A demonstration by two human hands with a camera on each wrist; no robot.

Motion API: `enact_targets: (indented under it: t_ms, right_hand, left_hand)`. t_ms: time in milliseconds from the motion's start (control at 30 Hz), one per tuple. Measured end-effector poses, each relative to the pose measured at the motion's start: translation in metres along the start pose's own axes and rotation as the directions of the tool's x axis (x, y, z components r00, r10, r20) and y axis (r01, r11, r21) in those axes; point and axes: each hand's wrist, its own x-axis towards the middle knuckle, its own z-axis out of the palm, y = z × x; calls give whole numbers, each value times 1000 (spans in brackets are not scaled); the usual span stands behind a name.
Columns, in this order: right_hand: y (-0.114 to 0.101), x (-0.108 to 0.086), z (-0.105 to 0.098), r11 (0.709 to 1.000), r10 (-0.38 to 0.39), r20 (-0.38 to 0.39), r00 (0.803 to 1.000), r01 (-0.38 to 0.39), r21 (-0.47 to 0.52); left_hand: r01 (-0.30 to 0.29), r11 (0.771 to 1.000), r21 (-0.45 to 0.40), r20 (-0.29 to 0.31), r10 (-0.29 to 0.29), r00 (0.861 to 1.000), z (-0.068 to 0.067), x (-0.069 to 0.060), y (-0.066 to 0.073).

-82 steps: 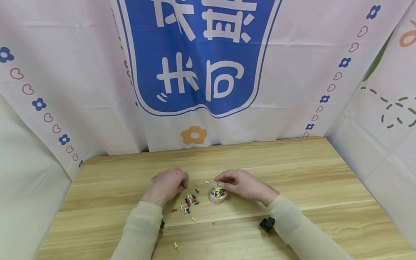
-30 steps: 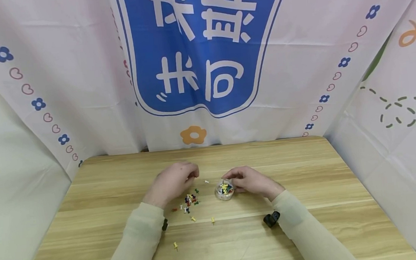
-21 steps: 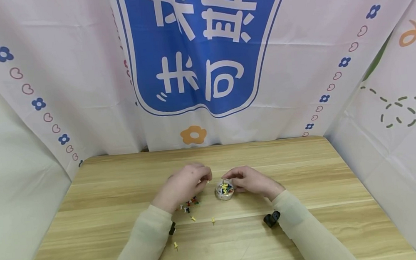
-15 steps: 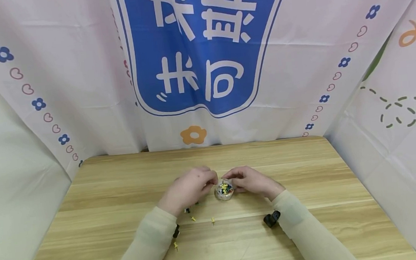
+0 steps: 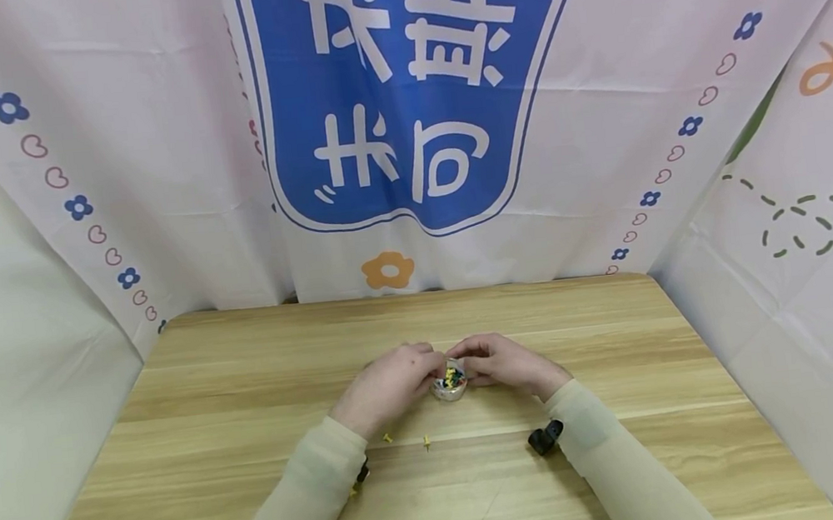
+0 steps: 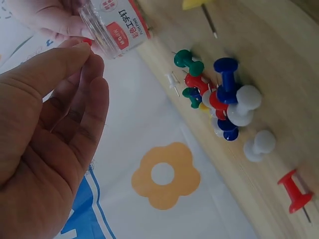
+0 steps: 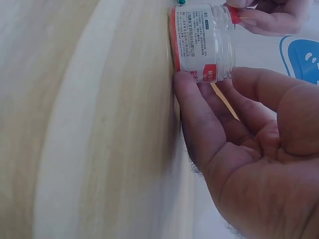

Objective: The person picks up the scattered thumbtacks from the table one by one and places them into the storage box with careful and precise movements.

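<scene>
A small clear jar [image 5: 450, 391] of colourful push pins stands on the table, its label reading "PUSH PINS" in the left wrist view. My right hand [image 5: 505, 366] holds it from the right side, with thumb at the rim and fingers along the wall [image 7: 199, 45]. At the jar's mouth my left hand [image 5: 391, 384] pinches a red push pin [image 7: 233, 15], mostly covered by thumb and fingertips. Beneath the left hand lies a loose pile of push pins, among them a blue push pin [image 6: 227, 82] and a green push pin [image 6: 188, 62]; the head view hides this pile.
Stray yellow push pins lie nearer the front, one yellow push pin [image 5: 426, 441] below the jar and another yellow pin [image 5: 387, 438] to its left. A red push pin [image 6: 294, 191] sits apart from the pile. A printed cloth [image 5: 214, 187] hangs behind the wooden table [image 5: 580, 311].
My left hand has travelled right from beside the pile to the jar's mouth, covering the pile in the head view. Earlier, my right hand shifted the jar slightly right; it has since stayed still.
</scene>
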Motion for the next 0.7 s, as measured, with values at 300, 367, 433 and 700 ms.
enact_targets:
  t_ms: [300,367,433,700]
  right_hand:
    - [0,1,1,1000,12,-7,1000,-12,11]
    - [0,1,1,1000,9,-7,1000,-9,15]
    - [0,2,1,1000,6,-7,1000,-6,16]
    - [0,1,3,1000,5,-13,1000,-4,2]
  left_hand:
    - [51,999,-2,36,-51,998,-6,-1,-6]
    - [86,996,0,37,-86,996,-11,-2,-11]
    - [117,993,6,33,-117,993,-15,-4,-17]
    - [197,980,37,58,-199,978,-18,-14,-36]
